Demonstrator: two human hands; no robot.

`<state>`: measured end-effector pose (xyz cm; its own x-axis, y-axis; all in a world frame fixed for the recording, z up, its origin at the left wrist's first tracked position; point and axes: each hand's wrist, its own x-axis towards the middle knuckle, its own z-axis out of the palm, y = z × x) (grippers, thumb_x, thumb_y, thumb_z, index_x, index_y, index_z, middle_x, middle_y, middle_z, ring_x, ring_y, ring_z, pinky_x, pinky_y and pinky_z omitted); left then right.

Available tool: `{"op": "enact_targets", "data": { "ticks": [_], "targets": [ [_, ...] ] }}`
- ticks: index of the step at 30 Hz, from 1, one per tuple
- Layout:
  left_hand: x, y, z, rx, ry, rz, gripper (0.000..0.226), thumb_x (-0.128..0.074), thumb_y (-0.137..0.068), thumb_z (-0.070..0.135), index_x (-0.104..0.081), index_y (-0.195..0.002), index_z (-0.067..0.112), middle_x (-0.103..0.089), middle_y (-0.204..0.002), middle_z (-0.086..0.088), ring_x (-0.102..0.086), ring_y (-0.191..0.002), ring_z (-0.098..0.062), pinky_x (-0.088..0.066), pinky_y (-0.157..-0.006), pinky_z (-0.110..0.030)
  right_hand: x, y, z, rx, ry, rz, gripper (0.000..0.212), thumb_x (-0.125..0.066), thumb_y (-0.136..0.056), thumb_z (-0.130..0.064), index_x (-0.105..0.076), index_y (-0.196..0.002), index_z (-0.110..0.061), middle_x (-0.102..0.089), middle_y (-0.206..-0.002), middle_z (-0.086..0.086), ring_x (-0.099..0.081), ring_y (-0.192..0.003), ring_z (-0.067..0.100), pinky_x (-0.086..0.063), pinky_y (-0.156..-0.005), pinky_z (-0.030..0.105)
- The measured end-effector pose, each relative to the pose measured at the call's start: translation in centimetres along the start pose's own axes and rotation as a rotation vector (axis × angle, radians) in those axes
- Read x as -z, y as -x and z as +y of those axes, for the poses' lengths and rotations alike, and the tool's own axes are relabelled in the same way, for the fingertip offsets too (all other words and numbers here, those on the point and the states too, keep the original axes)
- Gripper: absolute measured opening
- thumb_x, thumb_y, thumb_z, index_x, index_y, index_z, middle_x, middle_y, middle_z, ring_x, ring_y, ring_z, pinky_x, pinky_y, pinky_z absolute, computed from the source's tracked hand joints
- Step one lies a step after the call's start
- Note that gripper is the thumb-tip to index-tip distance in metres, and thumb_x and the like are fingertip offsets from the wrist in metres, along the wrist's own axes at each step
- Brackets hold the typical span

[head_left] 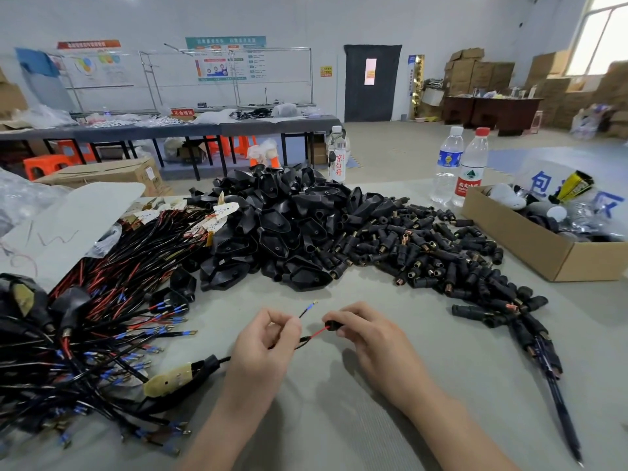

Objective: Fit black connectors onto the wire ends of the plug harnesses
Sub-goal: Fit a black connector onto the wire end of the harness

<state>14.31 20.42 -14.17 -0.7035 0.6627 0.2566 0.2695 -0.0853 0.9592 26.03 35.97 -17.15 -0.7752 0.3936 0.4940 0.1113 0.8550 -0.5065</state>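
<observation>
My left hand [268,338] pinches the split wires of one plug harness [190,375], whose plug body lies on the table to the left. The black wire's blue-tipped end [307,307] sticks up free. My right hand [360,331] grips a small black connector [331,325], and the red wire [317,332] runs into it. A heap of loose black connectors [424,253] lies to the right. Bundled harnesses [102,317] with red and black wires cover the left.
A mound of black plug shells [278,226] sits at the centre back. An open cardboard box [530,239] stands at the right, three water bottles [472,168] behind it. Finished pieces [543,358] lie at the right. Grey table mat [339,419] shows in front.
</observation>
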Motion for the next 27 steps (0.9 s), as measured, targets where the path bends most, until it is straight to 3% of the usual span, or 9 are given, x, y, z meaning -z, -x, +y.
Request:
{"op": "enact_targets", "data": {
  "ticks": [6, 12, 15, 20, 27],
  "targets": [
    [-0.2, 0.58, -0.67, -0.164, -0.423, -0.04, 0.015, -0.056, -0.081, 0.042, -0.054, -0.082, 0.028, -0.055, -0.058, 0.0, -0.042, -0.049, -0.009, -0.035, -0.052, -0.025, 0.16, -0.02, -0.28, 0.019, -0.005, 0.016, 0.043, -0.057, -0.092, -0.003, -0.06, -0.117, -0.038, -0.056, -0.108, -0.018, -0.057, -0.091, -0.003, -0.047, -0.079, 0.017],
    [-0.11, 0.44, -0.81, -0.211, -0.491, -0.038, 0.017, -0.056, -0.08, 0.039, -0.051, -0.073, 0.024, -0.051, -0.056, 0.001, -0.044, -0.054, -0.013, -0.039, -0.062, -0.03, 0.15, 0.02, -0.25, 0.023, -0.008, 0.029, 0.046, -0.058, -0.091, 0.0, -0.061, -0.118, -0.038, -0.055, -0.109, -0.021, -0.058, -0.094, -0.003, -0.052, -0.082, 0.026],
    [-0.1, 0.54, -0.62, -0.221, -0.498, -0.071, 0.016, -0.056, -0.08, 0.036, -0.05, -0.073, 0.024, -0.049, -0.055, 0.003, -0.046, -0.055, -0.015, -0.04, -0.065, -0.032, 0.2, -0.01, -0.24, 0.038, 0.017, 0.029, 0.045, -0.06, -0.091, -0.002, -0.061, -0.118, -0.038, -0.057, -0.111, -0.018, -0.06, -0.095, 0.004, -0.054, -0.079, 0.031],
    [-0.16, 0.99, -0.56, -0.263, -0.642, -0.064, 0.014, -0.053, -0.082, 0.04, -0.051, -0.077, 0.027, -0.049, -0.062, 0.007, -0.05, -0.07, -0.011, -0.044, -0.079, -0.035, 0.64, 0.01, -0.62, 0.087, 0.133, 0.023, 0.043, -0.064, -0.088, -0.004, -0.063, -0.12, -0.034, -0.058, -0.112, -0.013, -0.059, -0.095, 0.011, -0.052, -0.08, 0.028],
    [-0.23, 1.09, -0.29, -0.248, -0.68, 0.003, 0.012, -0.066, -0.088, 0.028, -0.058, -0.079, 0.029, -0.053, -0.067, 0.007, -0.052, -0.075, -0.015, -0.044, -0.08, -0.038, 1.02, -0.12, -0.92, 0.117, 0.176, -0.005, 0.044, -0.063, -0.086, 0.001, -0.067, -0.119, -0.028, -0.061, -0.11, -0.008, -0.06, -0.094, 0.016, -0.053, -0.079, 0.031]
  ]
}}
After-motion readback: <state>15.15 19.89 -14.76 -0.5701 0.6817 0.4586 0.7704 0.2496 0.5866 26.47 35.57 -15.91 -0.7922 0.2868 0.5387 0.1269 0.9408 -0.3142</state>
